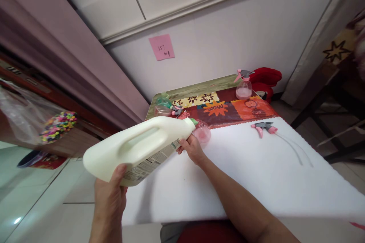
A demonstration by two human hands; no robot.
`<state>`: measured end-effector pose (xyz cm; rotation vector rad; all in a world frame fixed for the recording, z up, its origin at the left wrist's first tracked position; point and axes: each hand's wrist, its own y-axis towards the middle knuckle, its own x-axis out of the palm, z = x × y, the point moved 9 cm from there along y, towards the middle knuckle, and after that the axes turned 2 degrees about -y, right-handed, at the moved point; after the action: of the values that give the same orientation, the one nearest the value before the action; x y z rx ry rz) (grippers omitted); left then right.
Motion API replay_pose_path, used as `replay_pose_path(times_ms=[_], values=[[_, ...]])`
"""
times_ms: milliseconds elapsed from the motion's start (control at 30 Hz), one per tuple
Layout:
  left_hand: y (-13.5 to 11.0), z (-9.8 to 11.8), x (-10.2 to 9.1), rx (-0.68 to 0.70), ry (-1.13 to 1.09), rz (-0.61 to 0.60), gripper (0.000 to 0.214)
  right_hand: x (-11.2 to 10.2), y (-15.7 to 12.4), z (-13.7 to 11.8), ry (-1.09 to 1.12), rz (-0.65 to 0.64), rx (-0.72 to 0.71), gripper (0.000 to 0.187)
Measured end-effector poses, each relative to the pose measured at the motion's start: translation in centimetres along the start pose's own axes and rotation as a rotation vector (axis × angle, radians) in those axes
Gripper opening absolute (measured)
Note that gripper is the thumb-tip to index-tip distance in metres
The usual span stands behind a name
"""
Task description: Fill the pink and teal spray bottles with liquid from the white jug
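A large pale green jug (114, 144) with a moulded handle is tilted nearly on its side above the table. My left hand (111, 191) grips it near its base, thumb on the side. Close to the neck, the fingers of my right hand (192, 150) are closed on the same jug. Its green mouth (194, 122) points right, over a clear pink spray bottle body (203, 133) without its top; whether they touch is hidden. A pink and grey trigger sprayer head (264, 126) with a thin tube lies to the right on the white surface.
At the back right stands a spray bottle (243, 90) with pinkish liquid. Further bottles, one with a green top (164, 101), and a sprayer head (176, 111) are at the back left. A patterned mat (228, 112) covers the rear. A red item (265, 79) sits behind.
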<state>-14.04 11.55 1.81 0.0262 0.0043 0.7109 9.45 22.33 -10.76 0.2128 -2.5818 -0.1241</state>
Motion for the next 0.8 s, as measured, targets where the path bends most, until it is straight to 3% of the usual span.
replay_pose_path(times_ms=[800], values=[[-0.06, 0.24, 0.09, 0.011, -0.013, -0.009, 0.078, -0.02, 0.00, 0.05, 0.012, 0.002, -0.002, 0.050]])
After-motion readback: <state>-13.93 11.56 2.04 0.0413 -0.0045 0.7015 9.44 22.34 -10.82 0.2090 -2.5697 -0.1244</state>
